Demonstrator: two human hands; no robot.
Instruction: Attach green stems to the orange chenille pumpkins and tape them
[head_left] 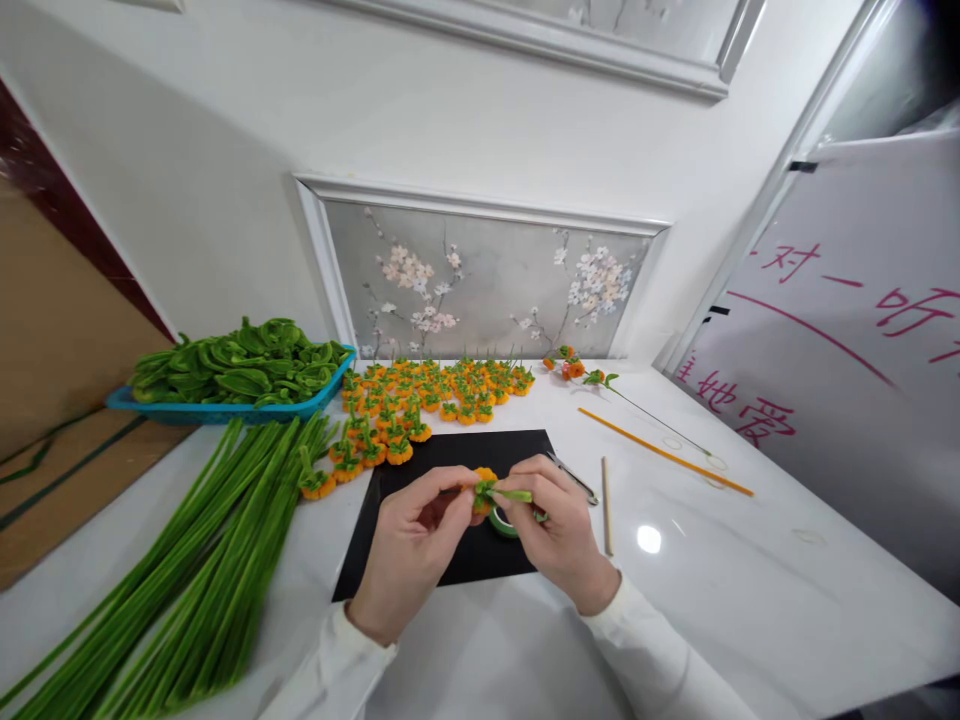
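Observation:
Over a black mat, my left hand pinches a small orange pipe-cleaner flower between thumb and fingers. Green fuzzy pieces sit at the flower's base, facing me. My right hand is closed, its thumb and finger on a short green strip that points right from the flower. Whether the strip is fixed to the flower, I cannot tell. A roll of green tape lies beneath my hands, partly hidden by them.
Several similar orange flowers stand behind the mat. Left are green pipe cleaners and a blue tray of green leaves. On the right lie scissors, a wooden stick, an orange pipe cleaner and a wired flower stem.

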